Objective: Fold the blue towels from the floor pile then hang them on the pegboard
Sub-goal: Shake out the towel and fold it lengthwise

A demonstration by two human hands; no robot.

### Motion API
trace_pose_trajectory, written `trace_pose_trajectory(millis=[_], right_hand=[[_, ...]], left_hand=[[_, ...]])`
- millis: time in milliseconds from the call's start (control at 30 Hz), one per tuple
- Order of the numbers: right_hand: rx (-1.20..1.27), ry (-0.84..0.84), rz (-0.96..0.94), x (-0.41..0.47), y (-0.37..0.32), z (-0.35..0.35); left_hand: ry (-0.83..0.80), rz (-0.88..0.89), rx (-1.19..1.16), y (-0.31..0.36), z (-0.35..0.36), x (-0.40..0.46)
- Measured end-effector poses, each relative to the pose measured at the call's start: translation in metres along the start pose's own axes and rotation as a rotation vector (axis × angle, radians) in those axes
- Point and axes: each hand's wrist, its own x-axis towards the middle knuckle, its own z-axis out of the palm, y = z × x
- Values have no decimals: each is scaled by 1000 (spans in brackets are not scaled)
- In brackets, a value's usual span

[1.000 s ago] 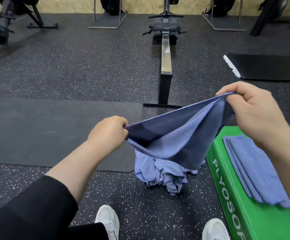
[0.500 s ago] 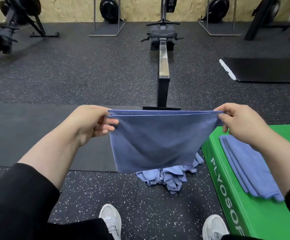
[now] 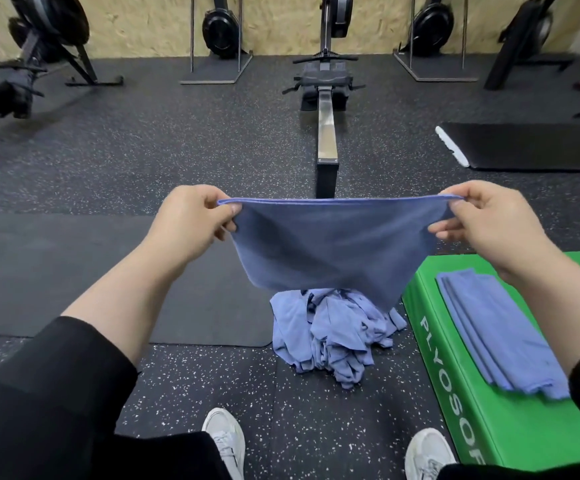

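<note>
A blue towel (image 3: 330, 244) hangs stretched in the air between my hands, its top edge level and doubled. My left hand (image 3: 191, 220) pinches its left top corner and my right hand (image 3: 485, 220) pinches its right top corner. Below it a crumpled pile of blue towels (image 3: 330, 334) lies on the speckled floor. A stack of folded blue towels (image 3: 499, 330) rests on the green plyo box (image 3: 461, 403) at the right. No pegboard is in view.
A rowing machine rail (image 3: 327, 136) runs away from me straight ahead. A dark mat (image 3: 74, 271) lies on the left floor, another black mat (image 3: 530, 147) at the far right. Exercise machines line the back wall. My white shoes (image 3: 226, 441) stand near the bottom edge.
My hands have drawn the towel from a slack, twisted hold into a flat taut sheet, and the left hand has risen level with the right. The hands have spread slightly wider.
</note>
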Motion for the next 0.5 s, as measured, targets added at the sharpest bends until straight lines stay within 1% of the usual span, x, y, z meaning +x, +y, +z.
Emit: trace_pose_trajectory(millis=[33,67,133,200,267,400,500], right_hand=[[1,38,-47,0,-4,-2],[-9,64,-83,0,-6,-4],[-88,65,-95,0,-4,-6],[-194,22,-56,-2,4,-6],[-263,-4,-38,-3,9,-5],[-280,-25,-46,-3,9,-2],[-304,-33,-36,0,13,-3]], left_hand=[[15,7,-49,1,-3,1],[16,20,-48,1,-7,2],[-31,50,97,-1,-11,2],[-96,37,259,-4,-10,0],[-111,11,297,-8,-7,0],[-81,-28,214,-12,-6,3],[-59,-47,100,-15,-6,5]])
